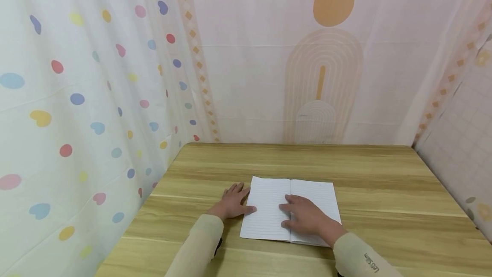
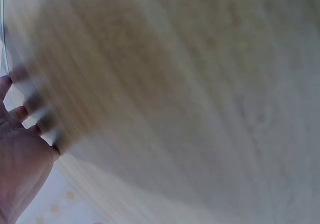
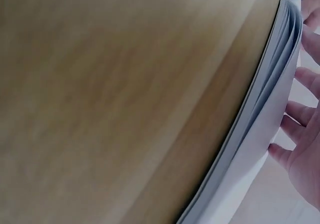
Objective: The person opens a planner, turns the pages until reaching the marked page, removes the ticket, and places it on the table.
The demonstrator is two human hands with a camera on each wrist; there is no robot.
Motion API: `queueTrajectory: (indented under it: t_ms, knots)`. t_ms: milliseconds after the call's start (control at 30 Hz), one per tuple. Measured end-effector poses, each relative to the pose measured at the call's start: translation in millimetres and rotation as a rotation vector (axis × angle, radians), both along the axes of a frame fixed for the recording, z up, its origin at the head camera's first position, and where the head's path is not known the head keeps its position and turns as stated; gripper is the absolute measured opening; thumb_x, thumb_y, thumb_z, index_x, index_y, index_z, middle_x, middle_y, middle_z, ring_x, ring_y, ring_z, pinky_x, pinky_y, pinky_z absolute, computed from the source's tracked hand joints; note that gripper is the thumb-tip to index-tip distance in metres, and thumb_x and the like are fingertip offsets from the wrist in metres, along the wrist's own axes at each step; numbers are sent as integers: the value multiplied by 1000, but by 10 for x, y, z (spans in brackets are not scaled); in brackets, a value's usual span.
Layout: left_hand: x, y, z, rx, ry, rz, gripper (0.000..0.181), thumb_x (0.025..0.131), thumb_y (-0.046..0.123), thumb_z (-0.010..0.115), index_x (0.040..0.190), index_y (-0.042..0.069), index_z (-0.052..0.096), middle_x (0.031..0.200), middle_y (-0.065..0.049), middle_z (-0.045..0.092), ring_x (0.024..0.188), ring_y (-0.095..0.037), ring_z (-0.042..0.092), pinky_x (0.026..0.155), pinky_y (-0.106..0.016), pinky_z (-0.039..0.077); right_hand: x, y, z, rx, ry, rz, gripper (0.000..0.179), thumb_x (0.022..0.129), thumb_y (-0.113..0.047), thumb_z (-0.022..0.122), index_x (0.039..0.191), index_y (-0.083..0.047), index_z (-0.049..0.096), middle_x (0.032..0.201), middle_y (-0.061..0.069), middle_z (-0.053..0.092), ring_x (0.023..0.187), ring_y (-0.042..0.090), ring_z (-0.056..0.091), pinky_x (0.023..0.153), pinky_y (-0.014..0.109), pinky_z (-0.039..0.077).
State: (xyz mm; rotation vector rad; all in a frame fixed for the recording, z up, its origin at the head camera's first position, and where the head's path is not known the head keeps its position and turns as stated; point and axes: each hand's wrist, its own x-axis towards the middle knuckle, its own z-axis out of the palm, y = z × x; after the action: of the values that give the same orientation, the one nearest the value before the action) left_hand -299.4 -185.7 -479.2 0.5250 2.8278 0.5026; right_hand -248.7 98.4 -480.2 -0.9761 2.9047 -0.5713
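Note:
An open notebook with lined white pages lies flat on the wooden table, its centre fold running front to back. My left hand rests at the notebook's left edge, thumb on the page and the other fingers spread on the wood. In the left wrist view that hand shows at the far left, fingertips against the table. Over the fold my right hand lies with fingers spread towards the left page. The right wrist view has the right hand touching the notebook's page, with the page edges seen from the side.
The wooden table extends on all sides of the notebook. A dotted curtain hangs along the left, and a patterned curtain stands behind the far edge. Another pale curtain hangs on the right.

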Motion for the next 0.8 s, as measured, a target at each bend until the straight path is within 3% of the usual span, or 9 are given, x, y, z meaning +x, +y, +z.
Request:
queueTrajectory:
  t_ms: [100, 267, 533, 667, 800]
  knots:
    - [5, -11, -13, 10, 1, -6, 82, 91, 52, 66, 153, 7, 38, 160, -24, 21, 147, -44, 14, 115, -62, 11, -29, 92, -9, -31, -3, -47, 51, 95, -33, 65, 136, -2, 59, 147, 26, 45, 137, 43, 40, 110, 55, 32]
    - [13, -15, -14, 31, -1, -10, 82, 91, 50, 66, 153, 5, 37, 160, -24, 21, 147, -45, 13, 115, -63, 10, -93, 338, -23, -38, -27, -191, 53, 97, -29, 62, 137, 4, 55, 147, 30, 41, 137, 46, 36, 111, 58, 29]
    - [12, -18, -9, 38, -17, -5, 86, 92, 50, 66, 157, 9, 28, 161, -23, 18, 148, -44, 10, 115, -63, 6, -253, 806, -74, 43, -56, -372, 71, 96, -46, 61, 142, 6, 48, 146, 37, 35, 135, 55, 31, 103, 71, 26]
    - [20, -14, 7, 45, -27, -10, 79, 93, 49, 66, 155, 12, 35, 161, -24, 18, 148, -45, 10, 115, -63, 6, -267, 976, -75, 36, -97, -430, 81, 95, -52, 60, 147, 7, 39, 148, 39, 32, 136, 57, 27, 105, 72, 23]
    - [36, -13, 31, 52, -36, -9, 77, 93, 48, 66, 154, 12, 37, 160, -26, 17, 148, -45, 9, 115, -63, 6, -258, 1034, -24, 16, -116, -433, 86, 93, -54, 61, 148, 8, 37, 147, 40, 30, 136, 58, 26, 105, 72, 23]
